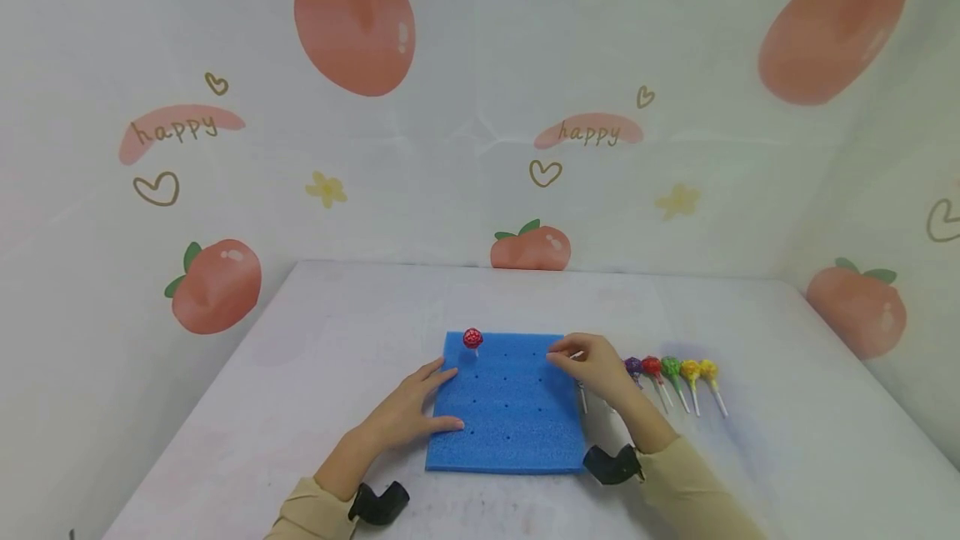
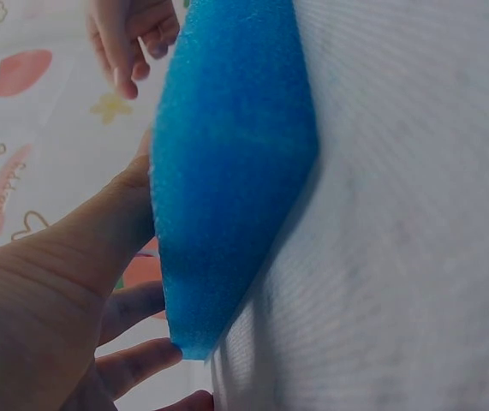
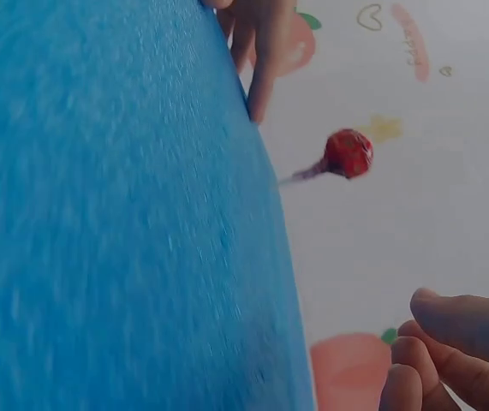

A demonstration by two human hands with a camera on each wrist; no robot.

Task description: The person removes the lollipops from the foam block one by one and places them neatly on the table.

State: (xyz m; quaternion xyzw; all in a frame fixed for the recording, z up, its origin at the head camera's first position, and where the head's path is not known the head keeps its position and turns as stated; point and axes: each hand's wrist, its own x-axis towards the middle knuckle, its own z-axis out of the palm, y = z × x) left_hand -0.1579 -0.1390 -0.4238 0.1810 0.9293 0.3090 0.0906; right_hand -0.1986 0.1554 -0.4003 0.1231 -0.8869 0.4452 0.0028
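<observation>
A blue foam board [image 1: 487, 452] with rows of small holes lies flat on the table. One red-wrapped lollipop [image 1: 472, 338] stands upright by its stick near the board's far left corner; the right wrist view also shows this lollipop [image 3: 348, 154]. My left hand [image 1: 405, 411] rests at the left edge of the board, fingers spread, thumb on top. Over the far right part of the board hovers my right hand [image 1: 592, 365], its fingers loosely bent. Nothing shows between the thumb and fingers of that hand [image 3: 454, 347] in the right wrist view.
To the right of the board lies a row of lollipops, among them a purple one [image 1: 633, 366], a red one [image 1: 652, 367], a green one [image 1: 671, 368] and a yellow one [image 1: 691, 370]. The right forearm partly hides the row. A printed curtain [image 1: 450, 148] hangs behind the white table [image 1: 360, 307].
</observation>
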